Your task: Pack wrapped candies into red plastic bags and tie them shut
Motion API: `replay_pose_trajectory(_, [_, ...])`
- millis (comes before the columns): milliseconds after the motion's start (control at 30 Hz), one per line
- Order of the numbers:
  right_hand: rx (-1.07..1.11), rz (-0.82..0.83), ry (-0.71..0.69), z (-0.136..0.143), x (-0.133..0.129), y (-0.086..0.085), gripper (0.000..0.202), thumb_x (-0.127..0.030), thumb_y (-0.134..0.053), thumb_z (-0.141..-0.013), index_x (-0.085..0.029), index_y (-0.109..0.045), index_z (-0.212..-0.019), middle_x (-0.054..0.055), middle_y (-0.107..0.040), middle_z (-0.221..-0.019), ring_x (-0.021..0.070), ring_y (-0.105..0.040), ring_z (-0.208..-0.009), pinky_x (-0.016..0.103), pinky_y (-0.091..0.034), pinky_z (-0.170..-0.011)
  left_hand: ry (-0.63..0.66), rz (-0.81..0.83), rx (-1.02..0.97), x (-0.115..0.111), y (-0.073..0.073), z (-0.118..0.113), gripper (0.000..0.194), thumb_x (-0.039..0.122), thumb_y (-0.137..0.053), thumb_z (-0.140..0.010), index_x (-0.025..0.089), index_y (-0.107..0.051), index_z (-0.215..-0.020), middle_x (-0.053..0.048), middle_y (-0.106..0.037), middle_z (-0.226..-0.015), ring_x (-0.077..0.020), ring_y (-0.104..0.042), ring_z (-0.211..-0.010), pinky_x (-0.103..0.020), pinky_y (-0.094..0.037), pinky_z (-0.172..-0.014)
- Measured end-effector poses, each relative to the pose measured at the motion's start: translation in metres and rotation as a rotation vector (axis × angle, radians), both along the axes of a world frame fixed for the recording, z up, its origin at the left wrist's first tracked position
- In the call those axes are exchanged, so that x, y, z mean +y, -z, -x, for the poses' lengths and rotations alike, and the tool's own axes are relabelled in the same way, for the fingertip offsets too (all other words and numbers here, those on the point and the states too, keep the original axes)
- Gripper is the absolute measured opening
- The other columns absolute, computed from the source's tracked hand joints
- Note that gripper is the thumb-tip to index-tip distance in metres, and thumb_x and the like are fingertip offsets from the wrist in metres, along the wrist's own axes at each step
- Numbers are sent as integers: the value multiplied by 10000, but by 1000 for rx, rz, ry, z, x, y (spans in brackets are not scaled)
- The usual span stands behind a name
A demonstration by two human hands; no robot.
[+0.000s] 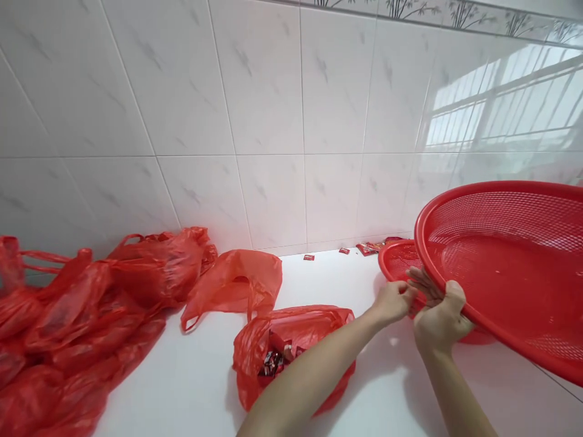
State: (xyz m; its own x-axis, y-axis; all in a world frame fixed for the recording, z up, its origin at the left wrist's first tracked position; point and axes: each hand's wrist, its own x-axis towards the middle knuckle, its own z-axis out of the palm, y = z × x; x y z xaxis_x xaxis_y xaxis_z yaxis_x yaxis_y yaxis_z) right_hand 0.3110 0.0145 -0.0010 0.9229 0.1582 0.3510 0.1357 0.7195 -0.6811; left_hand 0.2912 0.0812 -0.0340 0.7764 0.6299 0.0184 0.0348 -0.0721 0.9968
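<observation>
A large red mesh basket is tilted up at the right, its open side facing me. My right hand grips its rim, thumb over the edge and fingers behind. Just left of it, my left hand is closed in a pinch over a second red basket on the white surface; whatever it pinches is too small to name. An open red plastic bag with small wrapped packets inside stands below my left forearm, which hides part of it.
Several filled red plastic bags are heaped at the left. A flattened red bag lies beside them. Small red packets lie on the white surface along the tiled wall.
</observation>
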Motion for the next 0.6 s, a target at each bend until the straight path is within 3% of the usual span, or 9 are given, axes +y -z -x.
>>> replay_pose_trajectory(133, [2, -17, 42, 1, 0, -2, 219, -293, -529, -803, -165, -691, -727, 55, -733, -693, 214, -714, -610, 342, -606, -609, -202, 20, 114, 24, -13, 26, 110, 115, -577, -796, 155, -630, -708, -18, -631, -617, -161, -674, -606, -324, -601, -715])
replay_pose_trajectory(300, [34, -34, 30, -4, 3, -3, 231, -328, -541, -789, -159, -680, -718, 58, -734, -685, 216, -717, -588, 329, -597, -553, -417, -28, 187, 68, -25, 88, 89, 86, -619, -755, 154, -655, -709, 4, -626, -561, -155, -689, -609, -273, -593, -699])
replay_pose_trajectory(433, [132, -11, -49, -14, 9, 3, 251, -346, -548, -760, -147, -679, -683, 71, -744, -670, 199, -721, -563, 287, -586, -522, -492, -38, 223, 90, -29, 145, 86, 104, -628, -766, 155, -636, -697, -6, -654, -582, -146, -685, -579, -246, -566, -642])
replay_pose_trajectory(600, [188, 96, -137, -19, 19, 16, 311, -410, -572, -775, -134, -655, -660, 119, -753, -670, 202, -736, -564, 244, -560, -487, -487, -20, 248, 87, -32, 195, 95, 210, -686, -775, 159, -627, -721, -18, -683, -603, -157, -701, -606, -262, -556, -657])
